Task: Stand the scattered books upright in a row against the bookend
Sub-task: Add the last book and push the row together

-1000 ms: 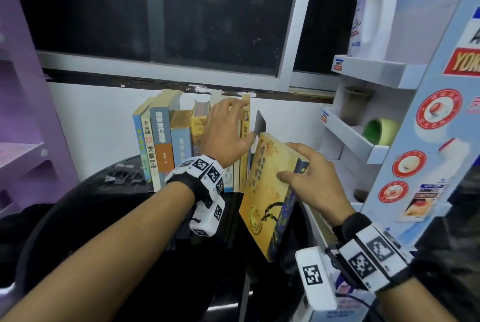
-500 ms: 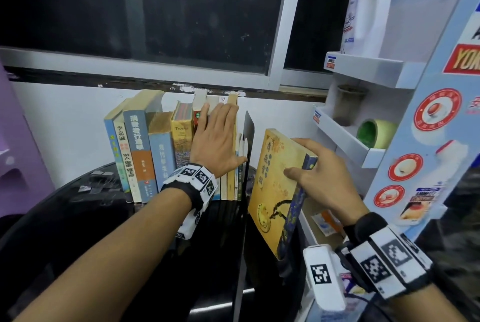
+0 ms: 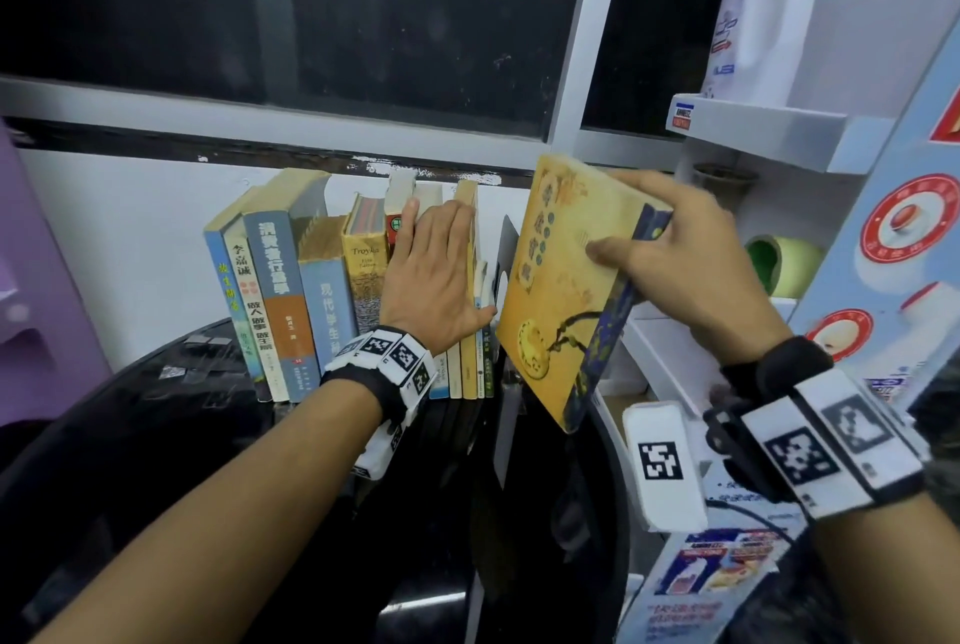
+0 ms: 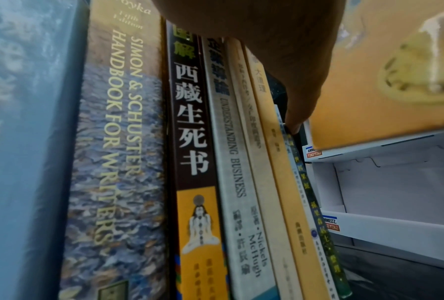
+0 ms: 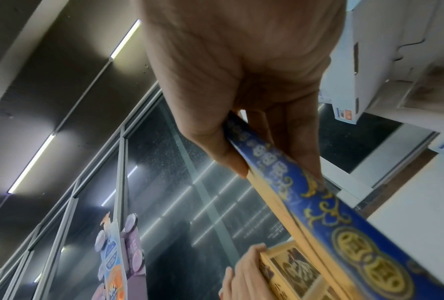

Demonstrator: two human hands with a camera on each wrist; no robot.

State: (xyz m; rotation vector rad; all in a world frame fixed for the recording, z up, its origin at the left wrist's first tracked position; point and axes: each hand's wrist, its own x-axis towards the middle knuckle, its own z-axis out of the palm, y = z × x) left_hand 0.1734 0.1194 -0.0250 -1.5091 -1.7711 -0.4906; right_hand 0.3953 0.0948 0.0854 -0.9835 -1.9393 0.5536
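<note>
A row of upright books (image 3: 283, 290) stands on the black table (image 3: 197, 435) against the white wall. My left hand (image 3: 431, 274) lies flat on the spines at the row's right end, fingers straight; the left wrist view shows these spines (image 4: 190, 121) close up, with the thumb (image 4: 290, 97) at the last thin book. The black bookend (image 3: 508, 248) rises just right of the row. My right hand (image 3: 685, 269) grips a yellow book (image 3: 556, 290) by its blue spine (image 5: 318, 213), thumb on the cover. The book hangs tilted in the air right of the bookend.
A white cardboard display shelf (image 3: 753, 124) stands close on the right, with a detergent bottle (image 3: 753, 9) and a green tape roll (image 3: 784, 264) on it. A purple shelf unit (image 3: 31, 280) is at the left. A dark window (image 3: 311, 20) runs behind the books.
My right hand has lifted the yellow book higher, beside the bookend. My left hand has slid down from the book tops to lie flat on the spines.
</note>
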